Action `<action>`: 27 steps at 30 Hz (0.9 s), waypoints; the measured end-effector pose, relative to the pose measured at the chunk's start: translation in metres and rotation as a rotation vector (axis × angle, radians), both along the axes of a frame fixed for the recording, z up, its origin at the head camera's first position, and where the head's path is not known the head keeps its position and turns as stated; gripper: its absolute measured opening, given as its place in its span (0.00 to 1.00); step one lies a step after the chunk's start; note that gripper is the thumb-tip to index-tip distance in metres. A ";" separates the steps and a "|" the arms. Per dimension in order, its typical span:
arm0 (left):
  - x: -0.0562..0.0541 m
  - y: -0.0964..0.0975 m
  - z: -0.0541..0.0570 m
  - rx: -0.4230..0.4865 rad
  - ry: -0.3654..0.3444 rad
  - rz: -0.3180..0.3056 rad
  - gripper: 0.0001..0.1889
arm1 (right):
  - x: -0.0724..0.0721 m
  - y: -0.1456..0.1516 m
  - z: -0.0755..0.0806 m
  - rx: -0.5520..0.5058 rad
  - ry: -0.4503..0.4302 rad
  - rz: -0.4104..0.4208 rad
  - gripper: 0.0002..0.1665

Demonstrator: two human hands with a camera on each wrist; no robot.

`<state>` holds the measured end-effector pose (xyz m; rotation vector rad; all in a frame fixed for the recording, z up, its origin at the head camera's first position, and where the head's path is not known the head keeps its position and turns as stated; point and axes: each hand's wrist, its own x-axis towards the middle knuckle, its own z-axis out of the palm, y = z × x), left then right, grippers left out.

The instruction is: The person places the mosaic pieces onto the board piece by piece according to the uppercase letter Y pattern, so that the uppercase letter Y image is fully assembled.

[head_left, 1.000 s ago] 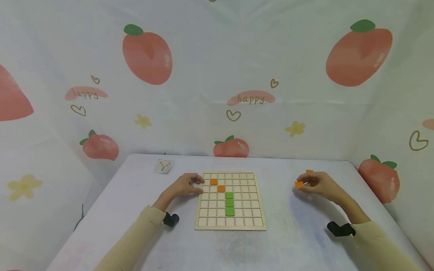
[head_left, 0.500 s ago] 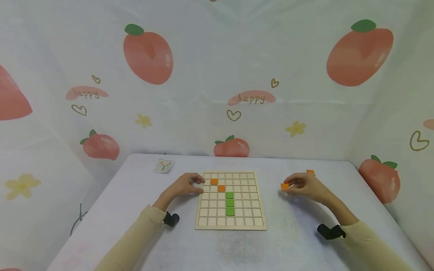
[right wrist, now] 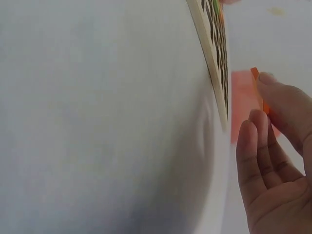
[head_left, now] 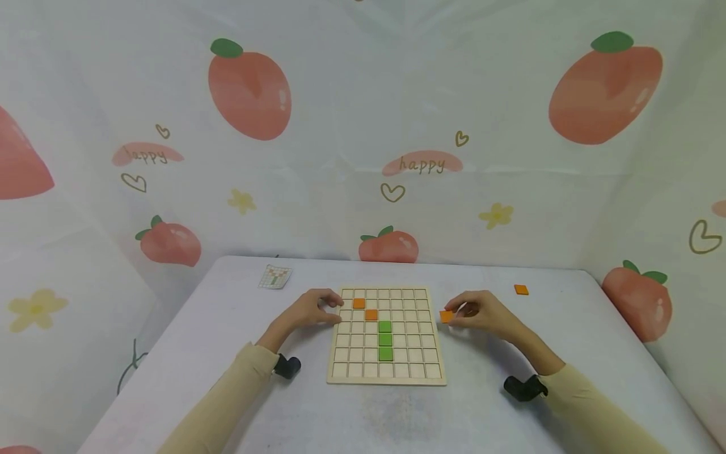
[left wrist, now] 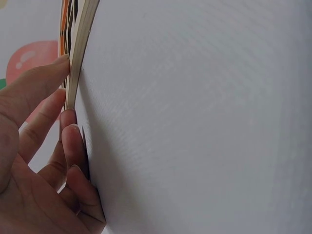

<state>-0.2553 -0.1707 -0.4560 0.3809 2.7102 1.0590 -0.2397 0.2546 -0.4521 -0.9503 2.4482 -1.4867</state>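
Observation:
My left hand (head_left: pixel 311 309) is at the left edge of a wooden grid board (head_left: pixel 387 372), its thumb and index fingertip touching the rim some way apart. In the left wrist view the fingertips meet the board's side (left wrist: pixel 83 39), with other fingers curled low near the tabletop. Between thumb and fingers, my right hand (head_left: pixel 482 312) pinches an orange square tile (head_left: pixel 446 316) just off the board's right edge. The right wrist view shows this tile (right wrist: pixel 260 90) edge-on under the thumb. Two orange tiles (head_left: pixel 359 303) lie diagonally in the grid, leading down to a column of three green tiles (head_left: pixel 386 339).
One loose orange tile (head_left: pixel 521 290) lies on the white table (head_left: pixel 482 410) toward the back right. A small card (head_left: pixel 275 277) printed with a coloured grid pattern lies at the back left. Behind the table hangs a fruit-print cloth (head_left: pixel 317 126).
My right hand has carried the orange tile leftward from the back right to beside the board, uncovering the loose orange tile behind it. The left hand stays at the board's edge.

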 end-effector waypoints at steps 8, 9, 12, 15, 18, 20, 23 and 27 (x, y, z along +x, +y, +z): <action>0.000 -0.001 -0.001 0.012 0.004 -0.010 0.17 | -0.007 -0.028 -0.006 0.020 0.006 -0.006 0.15; 0.000 -0.001 -0.002 0.013 0.007 -0.011 0.17 | -0.007 -0.031 -0.006 0.017 0.006 -0.007 0.14; 0.000 -0.002 -0.002 0.012 0.011 -0.019 0.18 | -0.010 -0.042 -0.008 0.012 0.002 -0.016 0.14; 0.000 -0.002 -0.002 0.012 0.013 -0.023 0.18 | -0.011 -0.052 -0.008 0.010 -0.009 -0.031 0.15; 0.000 -0.002 -0.001 0.013 0.011 -0.025 0.17 | -0.013 -0.061 -0.008 0.014 -0.011 -0.046 0.15; 0.001 -0.002 -0.001 0.015 0.011 -0.026 0.17 | -0.014 -0.066 -0.008 0.015 -0.016 -0.055 0.16; 0.001 -0.002 0.000 0.017 0.007 -0.022 0.17 | -0.016 -0.073 -0.007 0.022 -0.022 -0.061 0.15; 0.000 -0.002 -0.001 0.015 0.015 -0.028 0.17 | -0.018 -0.081 -0.006 0.052 -0.028 -0.067 0.14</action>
